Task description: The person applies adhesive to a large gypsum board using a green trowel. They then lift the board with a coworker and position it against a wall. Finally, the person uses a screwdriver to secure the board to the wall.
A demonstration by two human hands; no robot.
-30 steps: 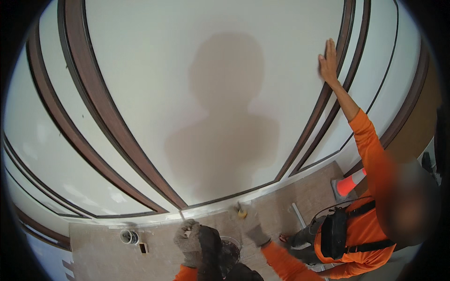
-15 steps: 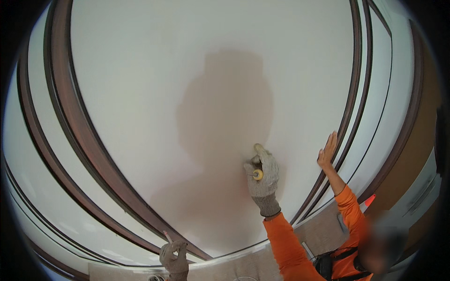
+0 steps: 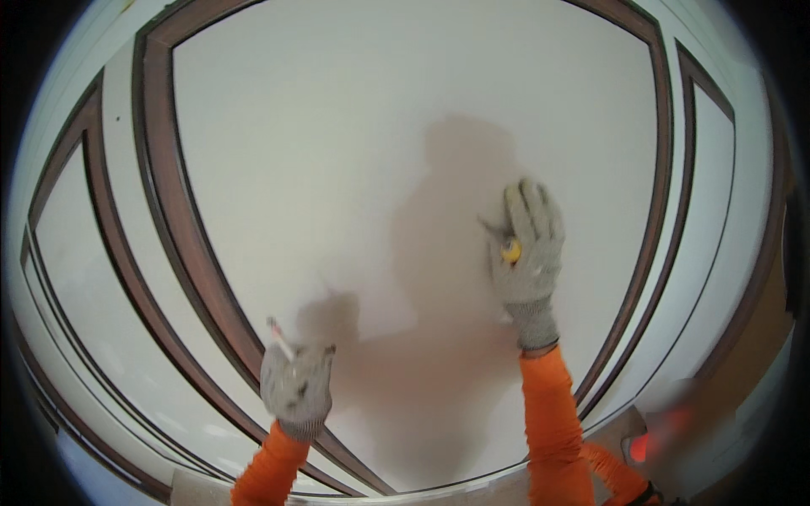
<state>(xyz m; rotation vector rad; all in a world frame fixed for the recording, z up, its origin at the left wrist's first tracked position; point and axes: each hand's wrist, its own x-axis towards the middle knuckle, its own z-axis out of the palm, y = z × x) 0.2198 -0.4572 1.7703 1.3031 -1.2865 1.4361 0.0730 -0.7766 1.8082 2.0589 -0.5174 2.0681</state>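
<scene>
My left hand [image 3: 297,384], in a grey knit glove, is closed around a thin white stick with a reddish part and a dark tip [image 3: 283,341]. It is raised in front of the brown moulding at the lower left. My right hand [image 3: 530,240], gloved alike, is up against the white panel [image 3: 337,126] with its fingers stretched upward. A small tool with a round yellow handle end [image 3: 511,250] is tucked between its thumb and palm; the rest of the tool is mostly hidden. Whether the fingers touch the panel I cannot tell.
Dark brown wooden moulding [image 3: 160,160] frames the panel. A second moulding frame [image 3: 114,223] stands at left, another [image 3: 688,126] at right. At lower right a co-worker's orange sleeve [image 3: 616,474] shows beside a blurred area, near a red-orange object [image 3: 639,448].
My left hand has come up from the bottom edge with the stick. My right hand is higher and further right, its fingers straighter. The view now takes in the frame's top; the co-worker's hand left the moulding.
</scene>
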